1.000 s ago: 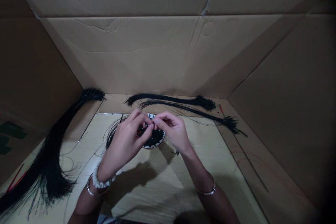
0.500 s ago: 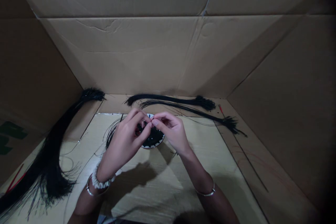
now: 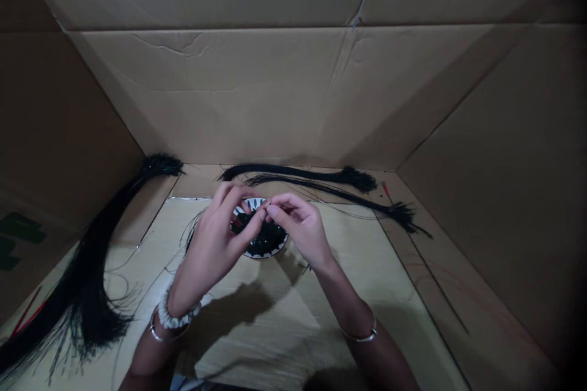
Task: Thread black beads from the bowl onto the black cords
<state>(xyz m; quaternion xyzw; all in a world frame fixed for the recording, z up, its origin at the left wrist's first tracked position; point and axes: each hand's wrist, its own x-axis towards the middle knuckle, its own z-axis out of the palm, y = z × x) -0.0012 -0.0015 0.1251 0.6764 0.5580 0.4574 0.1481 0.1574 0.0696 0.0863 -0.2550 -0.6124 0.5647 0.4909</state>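
Over a small bowl (image 3: 275,252) with a white, dark-patterned rim, both my hands meet at the fingertips. Small black bits (image 3: 265,239) with shiny specks fill the bowl; their kind is unclear. My right hand (image 3: 300,223) is closed in a thumb-and-finger pinch. A tiny dark tip shows at the pinch, too small to name. My left hand (image 3: 215,238) has its fingers lifted apart from the thumb, whose tip reaches the right fingertips. Thin black strands (image 3: 190,232) lie partly hidden behind my left hand.
A thick bundle of black strands (image 3: 98,256) lies at the left. Two thinner black bundles (image 3: 293,171) lie along the back cardboard wall (image 3: 229,98). A thin dark stick (image 3: 440,287) lies at the right, near the side wall. Cardboard encloses the wooden surface (image 3: 367,269).
My left fingers have opened away from the thumb and drawn slightly left, uncovering more of the bowl. My right hand stays pinched in nearly the same place.
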